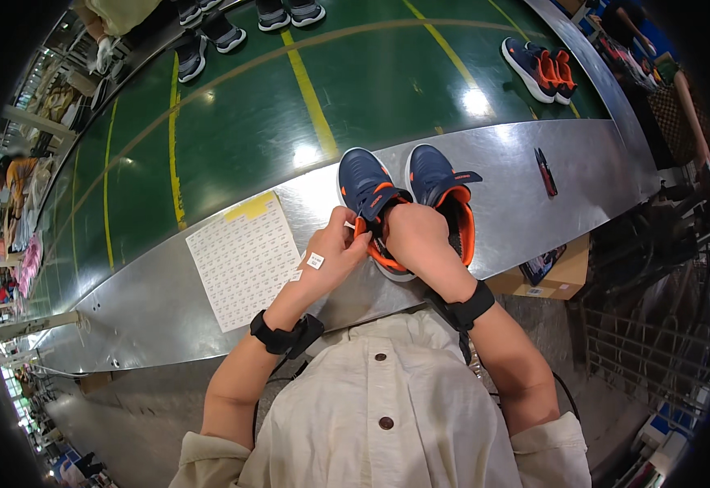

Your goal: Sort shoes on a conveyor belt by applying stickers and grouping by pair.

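Note:
A navy sneaker (360,175) with orange lining and a white sole stands on the metal ledge before me. My left hand (334,254) pinches the orange-lined collar at its left side. Small white stickers (315,260) cling to the back of that hand and near its wrist. My right hand (417,237) reaches down into the same shoe's opening, its fingers hidden inside. Just right of it stands the matching sneaker (430,169), its strap lifted outward; my right forearm crosses its near part. Left of my hands lies a sheet of printed white labels (241,260) with a yellow patch.
Beyond the metal ledge (566,154) runs a green conveyor belt (241,122) with yellow lines. Another orange-lined pair of sneakers (526,69) sits far right; several dark shoes (225,34) stand far left. A dark-and-red pen-like tool (546,172) lies right. Below is a cardboard box (562,272).

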The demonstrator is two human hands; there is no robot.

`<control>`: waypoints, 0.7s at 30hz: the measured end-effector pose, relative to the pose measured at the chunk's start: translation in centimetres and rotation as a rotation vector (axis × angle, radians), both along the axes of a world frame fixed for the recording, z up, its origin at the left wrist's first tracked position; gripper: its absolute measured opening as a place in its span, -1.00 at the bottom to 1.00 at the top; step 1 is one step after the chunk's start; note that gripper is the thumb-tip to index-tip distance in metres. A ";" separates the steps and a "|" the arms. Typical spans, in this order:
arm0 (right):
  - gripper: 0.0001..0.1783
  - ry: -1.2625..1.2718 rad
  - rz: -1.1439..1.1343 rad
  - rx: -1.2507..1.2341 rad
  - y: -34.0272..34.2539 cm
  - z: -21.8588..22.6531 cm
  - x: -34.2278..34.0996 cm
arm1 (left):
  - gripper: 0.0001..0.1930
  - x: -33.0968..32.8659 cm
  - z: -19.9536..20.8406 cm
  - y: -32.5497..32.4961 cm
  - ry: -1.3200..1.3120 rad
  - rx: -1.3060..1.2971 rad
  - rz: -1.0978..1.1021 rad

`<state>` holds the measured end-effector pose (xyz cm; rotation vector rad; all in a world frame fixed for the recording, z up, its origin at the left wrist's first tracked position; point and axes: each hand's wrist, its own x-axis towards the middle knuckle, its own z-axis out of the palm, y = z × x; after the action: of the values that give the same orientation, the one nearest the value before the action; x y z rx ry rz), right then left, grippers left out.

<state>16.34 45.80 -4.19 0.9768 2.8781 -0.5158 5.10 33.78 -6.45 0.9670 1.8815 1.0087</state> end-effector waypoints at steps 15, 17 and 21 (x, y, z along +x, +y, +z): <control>-0.81 -0.264 -0.066 -0.041 -0.2 0.7 -1.3 | -0.66 0.2 0.2 0.2 0.047 -0.016 -0.015; -0.84 -0.250 -0.069 -0.015 -0.2 0.4 -1.3 | -0.66 0.2 0.4 0.3 0.072 -0.012 -0.019; -0.89 -0.156 -0.045 0.042 -0.4 -0.1 -0.9 | -0.66 0.4 0.7 0.4 0.083 -0.032 -0.023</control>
<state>15.48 45.39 -4.29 1.0403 2.7451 -0.3658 5.51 34.21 -5.73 1.0234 1.9448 0.9349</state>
